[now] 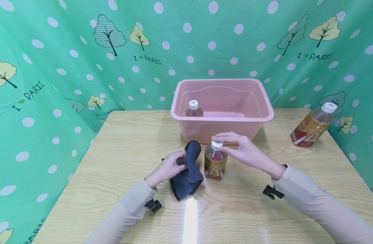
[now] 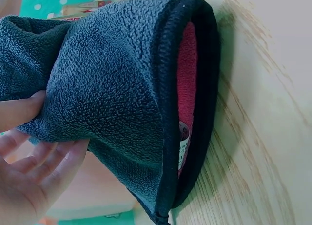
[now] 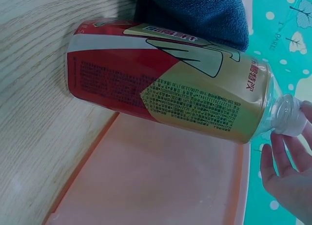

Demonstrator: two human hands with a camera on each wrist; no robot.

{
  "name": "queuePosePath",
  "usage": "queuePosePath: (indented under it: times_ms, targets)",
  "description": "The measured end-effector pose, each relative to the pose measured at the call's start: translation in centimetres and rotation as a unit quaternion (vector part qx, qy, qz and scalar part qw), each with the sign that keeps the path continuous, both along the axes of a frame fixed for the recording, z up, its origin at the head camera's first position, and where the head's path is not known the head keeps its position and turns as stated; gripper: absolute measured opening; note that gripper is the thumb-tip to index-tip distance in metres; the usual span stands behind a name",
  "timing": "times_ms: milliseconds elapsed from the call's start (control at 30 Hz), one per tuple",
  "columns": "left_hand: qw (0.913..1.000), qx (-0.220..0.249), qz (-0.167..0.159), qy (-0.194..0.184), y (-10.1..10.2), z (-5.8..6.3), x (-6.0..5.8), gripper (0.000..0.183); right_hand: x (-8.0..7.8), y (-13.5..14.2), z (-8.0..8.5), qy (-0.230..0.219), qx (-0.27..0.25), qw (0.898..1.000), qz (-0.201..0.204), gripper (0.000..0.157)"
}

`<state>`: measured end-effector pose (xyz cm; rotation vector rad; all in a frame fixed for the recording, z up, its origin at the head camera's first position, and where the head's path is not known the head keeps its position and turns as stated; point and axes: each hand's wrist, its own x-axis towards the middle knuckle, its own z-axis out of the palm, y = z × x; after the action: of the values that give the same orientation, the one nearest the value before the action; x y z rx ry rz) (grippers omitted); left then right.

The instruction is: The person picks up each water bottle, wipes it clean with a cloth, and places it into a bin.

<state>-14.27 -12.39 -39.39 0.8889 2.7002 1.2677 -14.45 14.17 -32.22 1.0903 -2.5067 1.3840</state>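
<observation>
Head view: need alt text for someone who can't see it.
A person's left hand grips a dark cloth while the right hand pinches the white cap of an upright bottle on a wooden table. Behind stands a pink bin with a second bottle inside; a third bottle is at right, before a green dotted curtain.

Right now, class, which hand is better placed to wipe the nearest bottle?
Probably the left hand: it grips the cloth, close beside the bottle, while the right hand holds its cap.
</observation>
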Motion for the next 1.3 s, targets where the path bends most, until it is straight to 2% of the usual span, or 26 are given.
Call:
queuePosePath:
  times_ms: [267, 533, 933, 1300]
  targets:
    - [0.9998, -0.002, -0.002, 0.021, 0.1, 0.4, 0.0, 0.017, -0.3, 0.3, -0.3, -0.008, 0.002, 1.0, 0.011, 0.03]
    - [0.9997, 0.017, -0.004, 0.019, 0.5, 1.2, -0.3, 0.021, -0.2, 0.4, -0.5, -0.024, -0.006, 1.0, 0.01, 0.029]
    - [0.9991, 0.025, -0.009, 0.034, 2.0, 3.2, -0.3, 0.022, -0.4, 0.3, -1.0, -0.014, -0.03, 0.999, 0.015, 0.028]
    - [0.9986, 0.03, -0.011, 0.041, 2.9, 3.9, -0.3, 0.018, -0.3, 0.3, -1.1, 0.0, -0.027, 1.0, 0.007, 0.029]
